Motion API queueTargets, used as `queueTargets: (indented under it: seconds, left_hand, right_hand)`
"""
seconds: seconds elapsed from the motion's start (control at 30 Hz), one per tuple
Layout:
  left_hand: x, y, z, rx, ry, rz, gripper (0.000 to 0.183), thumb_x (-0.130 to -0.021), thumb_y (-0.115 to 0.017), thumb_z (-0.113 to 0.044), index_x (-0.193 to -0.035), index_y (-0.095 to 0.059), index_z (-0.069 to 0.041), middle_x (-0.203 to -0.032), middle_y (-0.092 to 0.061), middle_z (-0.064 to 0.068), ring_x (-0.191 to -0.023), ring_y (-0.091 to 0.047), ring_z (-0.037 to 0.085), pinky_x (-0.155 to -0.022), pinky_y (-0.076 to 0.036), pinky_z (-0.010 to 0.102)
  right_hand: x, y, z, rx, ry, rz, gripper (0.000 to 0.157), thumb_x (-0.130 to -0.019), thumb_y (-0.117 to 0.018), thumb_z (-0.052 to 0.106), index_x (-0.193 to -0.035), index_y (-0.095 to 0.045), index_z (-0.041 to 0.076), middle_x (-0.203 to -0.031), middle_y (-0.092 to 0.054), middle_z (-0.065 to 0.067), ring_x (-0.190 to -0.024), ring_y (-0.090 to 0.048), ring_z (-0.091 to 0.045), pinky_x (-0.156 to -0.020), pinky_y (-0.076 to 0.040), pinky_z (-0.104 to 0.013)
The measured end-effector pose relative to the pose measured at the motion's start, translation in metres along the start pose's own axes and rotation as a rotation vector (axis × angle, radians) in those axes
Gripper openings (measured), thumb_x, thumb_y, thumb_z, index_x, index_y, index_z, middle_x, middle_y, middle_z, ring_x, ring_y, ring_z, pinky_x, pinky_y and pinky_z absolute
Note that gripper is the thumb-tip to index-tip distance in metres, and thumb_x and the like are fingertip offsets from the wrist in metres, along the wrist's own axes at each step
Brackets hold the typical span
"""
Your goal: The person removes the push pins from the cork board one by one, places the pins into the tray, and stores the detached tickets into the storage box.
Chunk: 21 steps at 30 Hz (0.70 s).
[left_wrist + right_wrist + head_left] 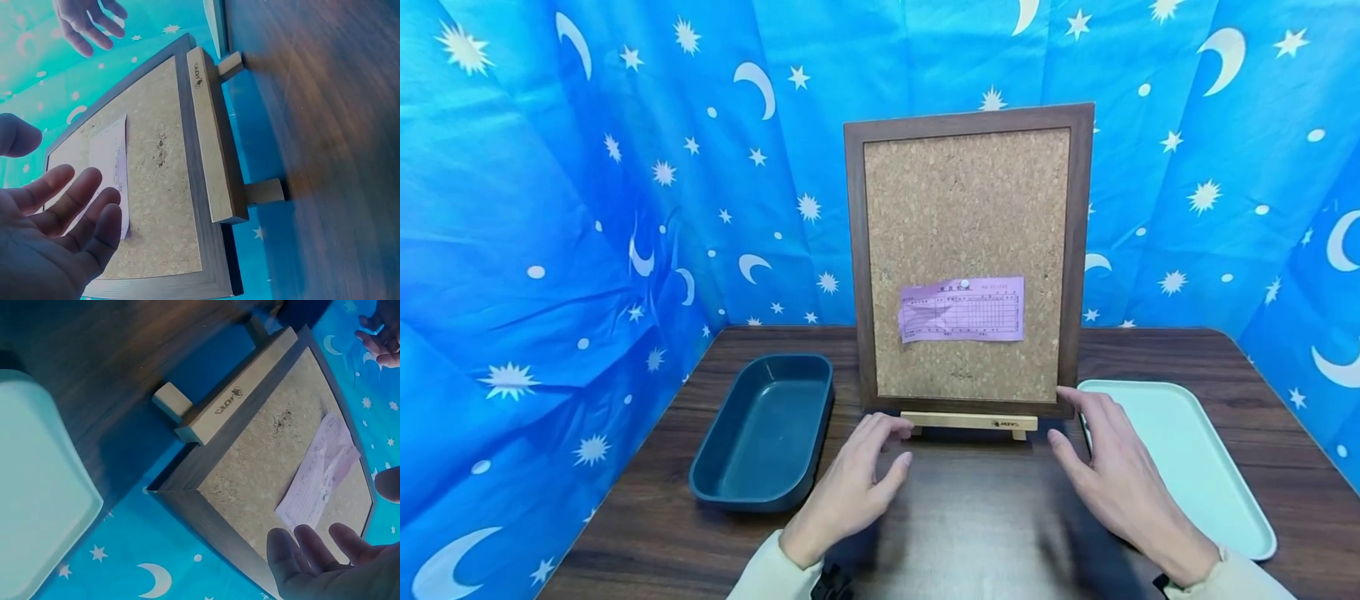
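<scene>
A framed cork board (966,208) leans upright on a small wooden easel (970,422). A pink printed slip (962,312) is fixed to its lower half by a white round pin (965,284) near the slip's top edge. My left hand (853,479) hovers before the board's lower left corner, fingers loosely bent, with nothing in them. Near the lower right corner is my right hand (1120,471), fingers spread and relaxed, also holding nothing. Both wrist views show the palms facing the board, with the slip (320,469) beyond the right fingertips.
A dark teal tray (767,429) with raised walls stands left of the board. To the right, a flat pale mint tray (1180,450) lies partly behind my right hand. Blue star-and-moon cloth (625,208) hangs around the wooden table (970,517).
</scene>
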<state>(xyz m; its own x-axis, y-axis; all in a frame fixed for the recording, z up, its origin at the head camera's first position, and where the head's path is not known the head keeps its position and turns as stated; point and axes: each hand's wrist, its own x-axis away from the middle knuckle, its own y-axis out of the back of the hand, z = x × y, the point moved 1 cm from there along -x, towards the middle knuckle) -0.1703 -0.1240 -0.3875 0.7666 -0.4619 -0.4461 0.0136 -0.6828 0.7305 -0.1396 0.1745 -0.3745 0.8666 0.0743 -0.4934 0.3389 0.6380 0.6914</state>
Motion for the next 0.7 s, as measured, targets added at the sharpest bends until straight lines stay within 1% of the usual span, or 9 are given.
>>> queueTargets:
  seconds: [0.13,0.27,0.33,0.53,0.7]
  left_hand:
    - [-0.004,-0.001,0.0,0.022,-0.008,-0.041,0.023,-0.092,-0.059,-0.017,-0.115,-0.056,-0.018,-0.107,-0.056,-0.004,-0.101,-0.05,0.008,-0.086,-0.044,0.032]
    - [-0.008,-0.001,-0.001,0.029,-0.018,-0.068,0.023,-0.092,-0.058,-0.016,-0.115,-0.057,-0.014,-0.107,-0.056,-0.008,-0.101,-0.05,0.006,-0.085,-0.045,0.031]
    - [-0.01,-0.001,-0.002,0.037,-0.027,-0.083,0.022,-0.091,-0.059,-0.014,-0.114,-0.058,-0.013,-0.106,-0.055,-0.009,-0.1,-0.05,0.005,-0.085,-0.045,0.03]
    - [-0.014,0.002,-0.007,0.061,-0.058,-0.128,0.022,-0.091,-0.059,-0.013,-0.112,-0.057,-0.01,-0.105,-0.057,-0.003,-0.095,-0.053,0.011,-0.082,-0.045,0.029]
    - [-0.018,0.006,-0.01,0.085,-0.059,-0.148,0.021,-0.092,-0.056,-0.014,-0.113,-0.057,-0.009,-0.105,-0.056,-0.002,-0.093,-0.054,0.015,-0.08,-0.046,0.029]
  right_hand:
    - [-0.003,0.0,0.003,-0.009,-0.011,-0.014,0.046,-0.093,-0.059,0.022,-0.133,-0.046,0.003,-0.121,-0.051,-0.014,-0.112,-0.045,-0.031,-0.087,-0.035,-0.049]
    - [-0.006,0.0,0.005,-0.023,-0.018,-0.033,0.045,-0.092,-0.06,0.021,-0.131,-0.048,0.003,-0.119,-0.051,-0.014,-0.107,-0.046,-0.029,-0.084,-0.035,-0.048]
    - [-0.007,0.0,0.006,-0.036,-0.02,-0.044,0.044,-0.092,-0.06,0.021,-0.131,-0.048,0.003,-0.121,-0.051,-0.014,-0.109,-0.046,-0.029,-0.086,-0.035,-0.048]
    - [-0.009,0.006,0.01,-0.078,-0.032,-0.071,0.044,-0.092,-0.059,0.019,-0.132,-0.047,0.004,-0.123,-0.051,-0.014,-0.11,-0.047,-0.031,-0.087,-0.036,-0.049]
    - [-0.013,0.01,0.014,-0.096,-0.051,-0.072,0.044,-0.093,-0.059,0.019,-0.132,-0.046,0.005,-0.122,-0.05,-0.014,-0.106,-0.048,-0.031,-0.085,-0.038,-0.05]
